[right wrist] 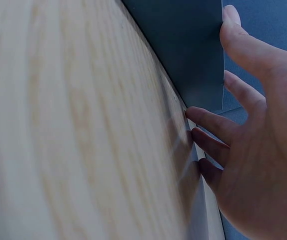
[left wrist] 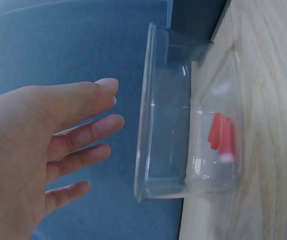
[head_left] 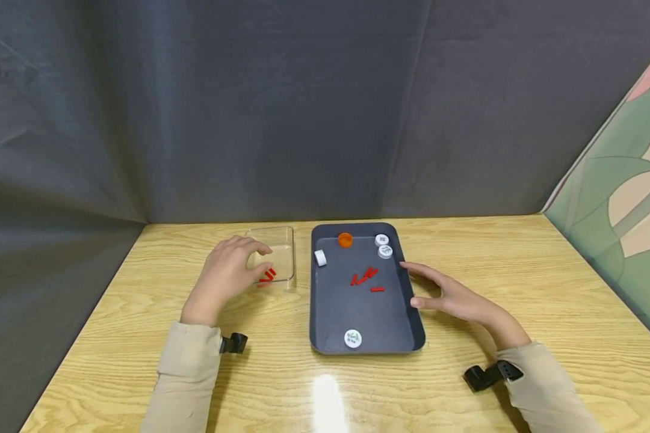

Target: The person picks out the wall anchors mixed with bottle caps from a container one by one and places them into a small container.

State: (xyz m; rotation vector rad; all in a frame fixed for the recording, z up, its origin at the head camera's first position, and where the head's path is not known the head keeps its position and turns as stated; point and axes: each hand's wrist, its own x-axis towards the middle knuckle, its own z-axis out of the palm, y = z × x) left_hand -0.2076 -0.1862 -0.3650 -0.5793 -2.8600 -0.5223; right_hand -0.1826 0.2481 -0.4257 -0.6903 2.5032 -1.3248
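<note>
My left hand (head_left: pixel 227 270) hovers at the left side of a clear plastic box (head_left: pixel 293 255), fingers loosely bent and nothing between them. Several small red sticks (left wrist: pixel 222 135) lie on the bottom of that box. To its right is a dark grey tray (head_left: pixel 336 313). My right hand (head_left: pixel 460 297) is at the tray's right rim, thumb and fingers spread, with fingertips right at the edge; in the right wrist view the tray's outer wall (right wrist: pixel 193 55) meets the thumb. More red sticks (head_left: pixel 377 289) are scattered mid-tray.
Inside the tray, an orange round cap (head_left: pixel 345 240) lies at the back. White round pieces sit around it: a pair (head_left: pixel 385 252) at the back right, one on edge (head_left: pixel 320 258) at the left wall, one (head_left: pixel 352 338) in front. A grey curtain (head_left: pixel 281 120) stands behind the wooden table (head_left: pixel 271 373).
</note>
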